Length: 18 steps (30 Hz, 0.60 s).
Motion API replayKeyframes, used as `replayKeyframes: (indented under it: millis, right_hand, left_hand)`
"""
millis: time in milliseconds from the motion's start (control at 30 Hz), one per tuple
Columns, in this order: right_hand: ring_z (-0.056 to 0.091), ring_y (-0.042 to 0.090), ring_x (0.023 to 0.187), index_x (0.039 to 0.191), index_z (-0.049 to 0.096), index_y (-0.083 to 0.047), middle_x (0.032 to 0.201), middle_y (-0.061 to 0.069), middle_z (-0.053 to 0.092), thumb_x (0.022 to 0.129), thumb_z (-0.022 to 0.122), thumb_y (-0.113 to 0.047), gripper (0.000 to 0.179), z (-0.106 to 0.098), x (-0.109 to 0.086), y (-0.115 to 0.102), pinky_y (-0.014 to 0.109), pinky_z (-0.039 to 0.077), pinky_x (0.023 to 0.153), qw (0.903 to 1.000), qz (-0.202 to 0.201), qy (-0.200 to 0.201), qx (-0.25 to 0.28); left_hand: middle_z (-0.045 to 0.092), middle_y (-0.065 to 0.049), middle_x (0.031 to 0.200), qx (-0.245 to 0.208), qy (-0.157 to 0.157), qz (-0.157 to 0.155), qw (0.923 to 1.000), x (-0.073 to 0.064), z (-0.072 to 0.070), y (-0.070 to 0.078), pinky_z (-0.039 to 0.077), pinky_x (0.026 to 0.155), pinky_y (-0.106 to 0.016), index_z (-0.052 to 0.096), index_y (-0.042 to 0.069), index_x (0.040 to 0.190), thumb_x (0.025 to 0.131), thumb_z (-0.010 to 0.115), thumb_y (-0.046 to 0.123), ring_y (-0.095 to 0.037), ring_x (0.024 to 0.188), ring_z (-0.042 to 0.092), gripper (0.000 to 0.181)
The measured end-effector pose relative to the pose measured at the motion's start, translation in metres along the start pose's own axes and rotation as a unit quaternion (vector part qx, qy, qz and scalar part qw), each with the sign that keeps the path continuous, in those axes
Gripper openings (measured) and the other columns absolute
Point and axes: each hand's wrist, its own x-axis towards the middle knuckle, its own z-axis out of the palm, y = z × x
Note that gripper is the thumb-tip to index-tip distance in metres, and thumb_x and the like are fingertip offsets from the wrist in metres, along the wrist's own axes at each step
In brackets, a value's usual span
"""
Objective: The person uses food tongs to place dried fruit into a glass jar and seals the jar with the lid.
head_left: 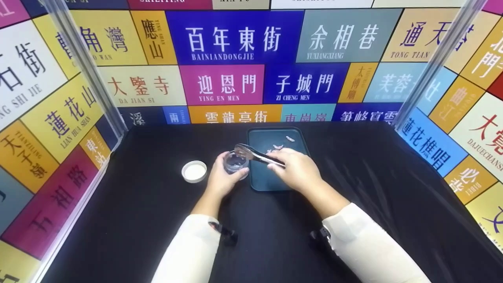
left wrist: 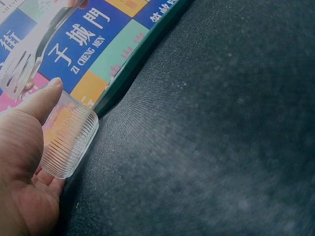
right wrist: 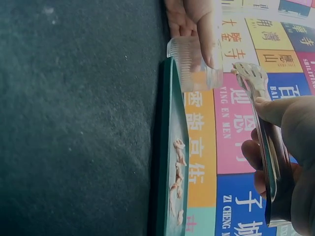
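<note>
Several pale pieces [head_left: 290, 138] lie on the tray [head_left: 261, 182], right of centre, so much seems left; the lid [head_left: 194, 171] is off, your left hand [head_left: 222, 175] curls around the jar [head_left: 235, 164] mid-frame, and your right hand [head_left: 298, 169] grips tongs [head_left: 244, 151] near its mouth.

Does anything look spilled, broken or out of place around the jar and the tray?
Nothing stands out as spilled or broken. The pale pieces lie within the tray, the jar looks intact, and the black cloth merely creases at right.

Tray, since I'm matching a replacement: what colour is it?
The tray is dark teal, clearest in the head view.
</note>
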Motion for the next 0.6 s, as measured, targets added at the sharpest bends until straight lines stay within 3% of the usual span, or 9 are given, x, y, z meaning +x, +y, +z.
replayKeyframes:
  millis: [600]
  right_hand:
    - [0.068, 0.023, 0.135, 0.137, 0.075, -0.027, 0.139, -0.001, 0.075, 0.099, 0.076, -0.043, 0.042, 0.0043, 0.0016, -0.0033, 0.048, 0.056, 0.113, 0.9999, -0.01, -0.006, -0.011]
  left_hand:
    - [0.056, -0.016, 0.159, -0.003, 0.0, -0.001, 1.0, 0.0003, 0.0003, -0.001, 0.039, 0.128, -0.048, 0.044, 0.007, 0.158, 0.082, 0.093, 0.036, -0.033, 0.147, 0.054, 0.095]
